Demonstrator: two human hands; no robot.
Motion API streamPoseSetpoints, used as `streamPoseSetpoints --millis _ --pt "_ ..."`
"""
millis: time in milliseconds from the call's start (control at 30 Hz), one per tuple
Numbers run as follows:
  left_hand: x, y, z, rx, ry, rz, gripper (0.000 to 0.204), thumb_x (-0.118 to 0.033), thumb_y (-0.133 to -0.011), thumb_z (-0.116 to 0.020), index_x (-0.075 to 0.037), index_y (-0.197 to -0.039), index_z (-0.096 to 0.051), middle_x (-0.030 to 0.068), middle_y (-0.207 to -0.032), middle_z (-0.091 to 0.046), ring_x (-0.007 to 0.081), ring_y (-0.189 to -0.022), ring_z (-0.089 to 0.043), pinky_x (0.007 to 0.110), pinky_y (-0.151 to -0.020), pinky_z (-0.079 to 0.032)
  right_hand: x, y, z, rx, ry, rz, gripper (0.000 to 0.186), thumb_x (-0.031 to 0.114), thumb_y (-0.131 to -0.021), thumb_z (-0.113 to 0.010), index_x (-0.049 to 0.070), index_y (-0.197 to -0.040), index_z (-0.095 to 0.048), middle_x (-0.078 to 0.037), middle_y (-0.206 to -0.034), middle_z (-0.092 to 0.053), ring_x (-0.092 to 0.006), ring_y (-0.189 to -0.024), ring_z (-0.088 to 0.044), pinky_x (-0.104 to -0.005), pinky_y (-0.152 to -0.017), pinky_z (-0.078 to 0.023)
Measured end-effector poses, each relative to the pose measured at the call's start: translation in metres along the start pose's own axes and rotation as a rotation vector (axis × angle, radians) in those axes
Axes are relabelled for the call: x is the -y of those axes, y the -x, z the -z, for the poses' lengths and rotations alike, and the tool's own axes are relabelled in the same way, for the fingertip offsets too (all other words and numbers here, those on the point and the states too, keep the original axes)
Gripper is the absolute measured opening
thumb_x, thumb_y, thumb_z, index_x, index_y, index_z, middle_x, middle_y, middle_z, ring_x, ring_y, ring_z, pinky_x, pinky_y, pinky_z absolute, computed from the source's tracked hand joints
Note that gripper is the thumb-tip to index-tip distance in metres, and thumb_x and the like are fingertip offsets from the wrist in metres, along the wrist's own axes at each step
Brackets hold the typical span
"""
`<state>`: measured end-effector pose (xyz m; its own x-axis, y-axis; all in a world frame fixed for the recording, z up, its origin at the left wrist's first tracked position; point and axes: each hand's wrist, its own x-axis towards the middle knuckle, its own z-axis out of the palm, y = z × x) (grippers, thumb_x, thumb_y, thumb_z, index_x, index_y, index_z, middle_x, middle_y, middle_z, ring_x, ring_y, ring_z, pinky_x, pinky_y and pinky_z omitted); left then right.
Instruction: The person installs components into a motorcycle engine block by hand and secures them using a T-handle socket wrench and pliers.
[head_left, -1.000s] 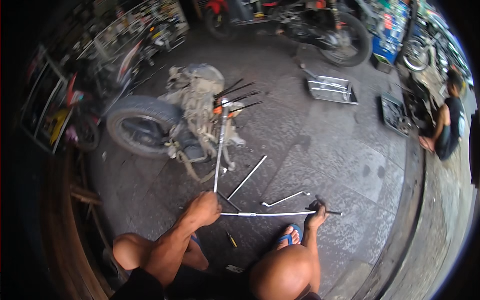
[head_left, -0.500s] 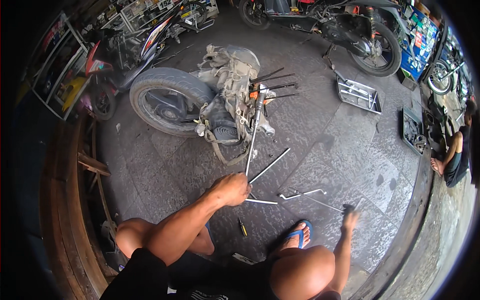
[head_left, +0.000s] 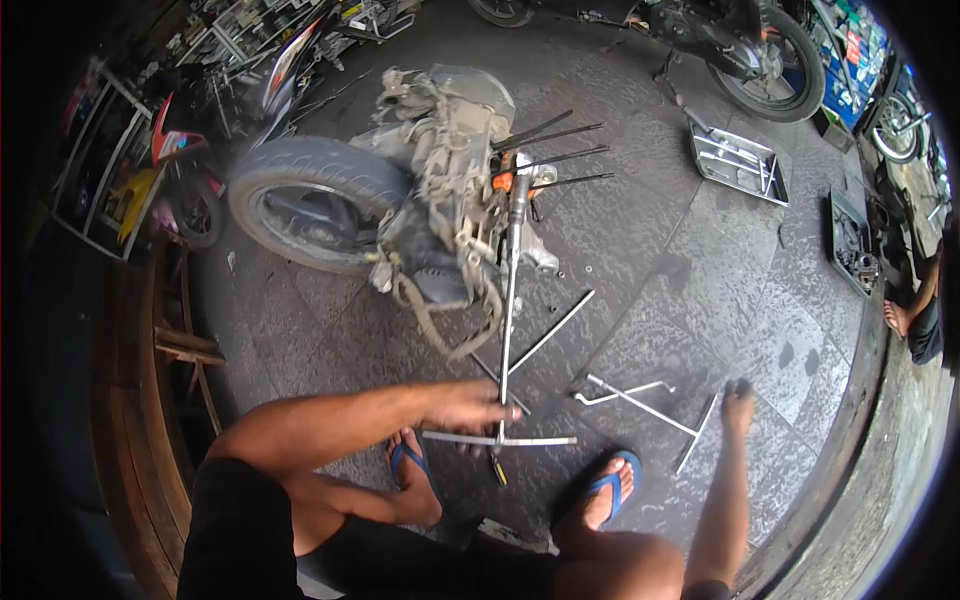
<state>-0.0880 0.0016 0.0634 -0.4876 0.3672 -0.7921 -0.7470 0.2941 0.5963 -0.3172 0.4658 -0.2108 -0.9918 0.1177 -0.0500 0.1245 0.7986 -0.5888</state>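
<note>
My left hand [head_left: 472, 405] is at the shaft of a long T-handle wrench [head_left: 513, 270], just above its crossbar, and seems closed round it, though motion blurs the fingers. The wrench's far end meets the dirty motorcycle engine [head_left: 450, 190] beside an orange part [head_left: 503, 172]. My right hand [head_left: 738, 408] is over the floor, beside the crossbar of a second T-handle wrench [head_left: 650, 408] and apart from it. Its fingers are too blurred to read. Near that wrench lies a bent metal rod [head_left: 625, 394]. Another rod-shaped tool [head_left: 552, 330] lies by the first wrench's shaft.
The engine is joined to a rear wheel [head_left: 310, 205], with thin dark rods [head_left: 565, 155] sticking out rightward. A small yellow-and-black screwdriver [head_left: 498, 470] lies between my feet. Tool trays [head_left: 783, 188] stand at the right. Motorcycles [head_left: 770, 70], a wooden bench [head_left: 130, 420] and a seated person's leg [head_left: 900, 315] surround the floor.
My left hand has shifted slightly on the T-handle wrench, baring its crossbar. My right hand has come away from the second wrench, rightward and up; that wrench now lies on the floor.
</note>
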Motion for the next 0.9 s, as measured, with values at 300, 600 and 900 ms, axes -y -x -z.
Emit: streamPoseSetpoints --millis 300,600,900 --pt "0.054 -0.007 -0.004 -0.146 -0.431 -0.128 0.039 -0.041 -0.103 -0.045 -0.004 -0.094 -0.056 0.0033 -0.073 -0.057 0.0122 -0.069 -0.055 0.03 -0.067 -0.046 0.133 -0.187 -0.106 0.051 0.143 0.261 0.05 0.03 -0.089 -0.06 0.003 -0.13 -0.051 -0.027 -0.127 -0.05 -0.0428 -0.122 -0.047 -0.0459 -0.103 -0.038" --pt "-0.041 -0.02 -0.009 -0.549 -0.035 0.299 0.024 -0.023 -0.094 -0.056 0.0 -0.1 -0.055 0.0138 -0.087 -0.058 0.0257 -0.079 -0.057 0.039 -0.073 -0.046 0.191 -0.304 -0.217 -0.184 0.671 0.027 0.074 0.067 -0.095 -0.029 0.02 -0.152 -0.028 -0.008 -0.158 -0.023 -0.0293 -0.146 -0.02 -0.0603 -0.114 -0.016" --pt "-0.028 -0.024 -0.03 -0.309 -0.24 0.762 0.05 -0.05 -0.097 -0.04 -0.008 -0.1 -0.065 0.0193 -0.072 -0.066 0.038 -0.068 -0.067 0.051 -0.064 -0.052 0.174 -0.318 -0.225 -0.246 0.634 0.159 0.082 0.074 -0.09 -0.029 0.02 -0.152 -0.028 -0.012 -0.156 -0.027 -0.0312 -0.145 -0.021 -0.0631 -0.112 -0.015"
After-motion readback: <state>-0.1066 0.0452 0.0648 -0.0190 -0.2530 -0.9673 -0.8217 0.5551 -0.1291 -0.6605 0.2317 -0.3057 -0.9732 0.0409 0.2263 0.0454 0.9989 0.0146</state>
